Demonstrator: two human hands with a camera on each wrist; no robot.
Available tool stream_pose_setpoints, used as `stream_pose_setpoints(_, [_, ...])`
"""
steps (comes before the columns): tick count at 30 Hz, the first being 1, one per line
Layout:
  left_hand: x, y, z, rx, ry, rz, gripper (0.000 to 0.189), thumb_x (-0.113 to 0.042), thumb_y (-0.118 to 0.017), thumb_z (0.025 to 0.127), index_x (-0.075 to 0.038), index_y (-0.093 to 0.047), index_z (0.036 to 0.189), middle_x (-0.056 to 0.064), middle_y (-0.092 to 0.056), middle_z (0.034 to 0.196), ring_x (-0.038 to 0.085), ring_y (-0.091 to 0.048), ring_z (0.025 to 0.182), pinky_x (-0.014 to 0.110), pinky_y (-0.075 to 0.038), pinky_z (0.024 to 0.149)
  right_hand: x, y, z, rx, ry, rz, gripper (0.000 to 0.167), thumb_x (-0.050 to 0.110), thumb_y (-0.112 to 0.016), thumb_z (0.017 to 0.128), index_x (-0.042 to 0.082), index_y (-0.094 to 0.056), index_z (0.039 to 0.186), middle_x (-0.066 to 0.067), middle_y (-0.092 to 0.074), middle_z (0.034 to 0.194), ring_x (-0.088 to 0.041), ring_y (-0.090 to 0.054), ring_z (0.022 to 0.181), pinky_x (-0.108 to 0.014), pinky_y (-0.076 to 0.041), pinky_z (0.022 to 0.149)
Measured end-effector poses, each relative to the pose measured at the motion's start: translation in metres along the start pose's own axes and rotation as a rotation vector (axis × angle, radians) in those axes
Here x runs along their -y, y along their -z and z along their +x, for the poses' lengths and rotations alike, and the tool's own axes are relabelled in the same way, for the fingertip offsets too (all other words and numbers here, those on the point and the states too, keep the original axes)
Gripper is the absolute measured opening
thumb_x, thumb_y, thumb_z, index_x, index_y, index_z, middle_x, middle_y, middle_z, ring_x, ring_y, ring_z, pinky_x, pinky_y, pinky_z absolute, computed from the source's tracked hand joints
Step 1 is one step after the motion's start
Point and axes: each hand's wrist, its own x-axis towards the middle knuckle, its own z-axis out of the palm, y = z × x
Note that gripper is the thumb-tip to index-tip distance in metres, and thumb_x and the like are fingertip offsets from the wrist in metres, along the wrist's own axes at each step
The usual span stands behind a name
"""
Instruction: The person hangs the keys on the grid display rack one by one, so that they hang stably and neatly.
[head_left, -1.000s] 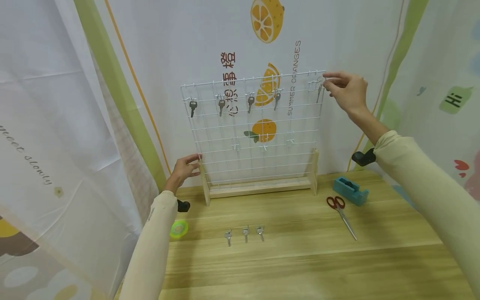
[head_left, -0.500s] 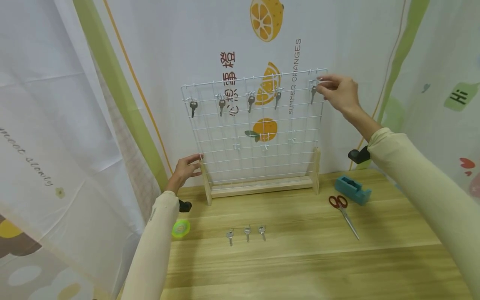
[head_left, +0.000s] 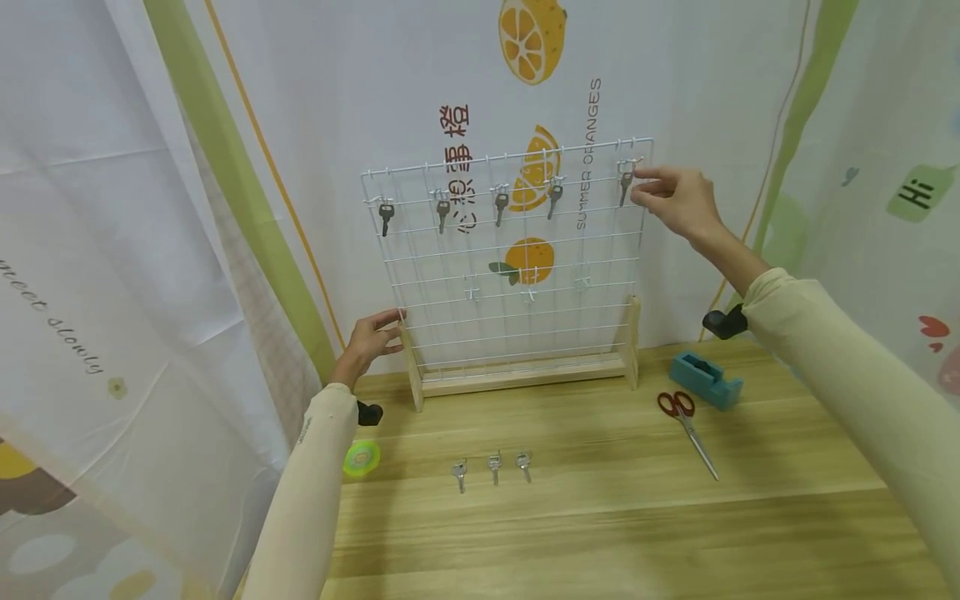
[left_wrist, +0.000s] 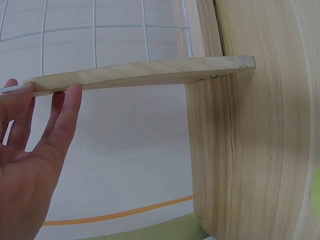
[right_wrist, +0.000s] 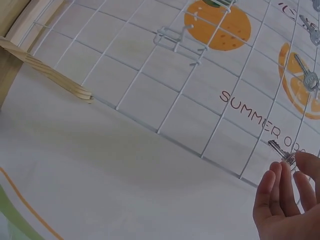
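Note:
A white wire grid rack (head_left: 517,242) in wooden feet stands upright on the table. My left hand (head_left: 371,337) holds its left wooden upright (left_wrist: 145,71) near the top, fingertips against the wood. Toward the upper right corner, my right hand (head_left: 678,198) has thumb and index finger a little apart, right beside a key (head_left: 626,185) hanging from a hook. In the right wrist view the fingertips overlap the head of this key (right_wrist: 278,148). Several other keys (head_left: 502,206) hang along the same upper row. Lower hooks (head_left: 529,295) hold no keys.
Three silver keys (head_left: 494,468) lie on the table (head_left: 570,533) in front of the rack. At the right are red-handled scissors (head_left: 686,429) and a teal tape dispenser (head_left: 705,380). A yellow-green disc (head_left: 362,458) lies beside the left sleeve. A printed curtain (head_left: 315,100) hangs behind.
My right hand has carried the key left from the rack's corner onto the hook, then eased slightly down with thumb and finger parting. My left hand has stayed on the upright.

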Motion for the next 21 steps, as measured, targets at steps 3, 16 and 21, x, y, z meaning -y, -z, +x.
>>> stream_pose_setpoints(3, [0.000, -0.001, 0.000, -0.002, -0.002, 0.005, 0.050, 0.002, -0.051, 0.108, -0.006, -0.045, 0.157, 0.013, -0.037, 0.165, 0.037, -0.043, 0.146, 0.039, -0.058, 0.103, -0.002, -0.002, -0.007, 0.011, 0.006, -0.012, 0.047, 0.030, -0.070, 0.102, 0.011, -0.064, 0.144, -0.019, -0.068, 0.132, -0.009, -0.070, 0.103, -0.007, -0.049, 0.072])
stream_pose_setpoints(16, [0.002, 0.002, 0.000, 0.009, -0.013, -0.001, 0.051, 0.001, -0.051, 0.108, -0.005, -0.043, 0.158, 0.014, -0.037, 0.165, 0.038, -0.044, 0.145, 0.041, -0.056, 0.104, -0.005, -0.027, -0.042, 0.084, 0.123, 0.033, 0.042, 0.021, -0.075, 0.099, 0.004, -0.067, 0.137, -0.022, -0.073, 0.120, -0.011, -0.075, 0.098, -0.002, -0.049, 0.072])
stream_pose_setpoints(21, [0.002, 0.001, 0.003, 0.007, -0.012, 0.003, 0.051, 0.001, -0.051, 0.108, -0.004, -0.042, 0.158, 0.013, -0.037, 0.165, 0.036, -0.041, 0.148, 0.037, -0.058, 0.101, -0.009, -0.043, -0.055, 0.121, 0.158, 0.039, 0.041, 0.018, -0.074, 0.099, 0.003, -0.067, 0.137, -0.022, -0.074, 0.119, -0.039, -0.072, 0.108, -0.001, -0.049, 0.071])
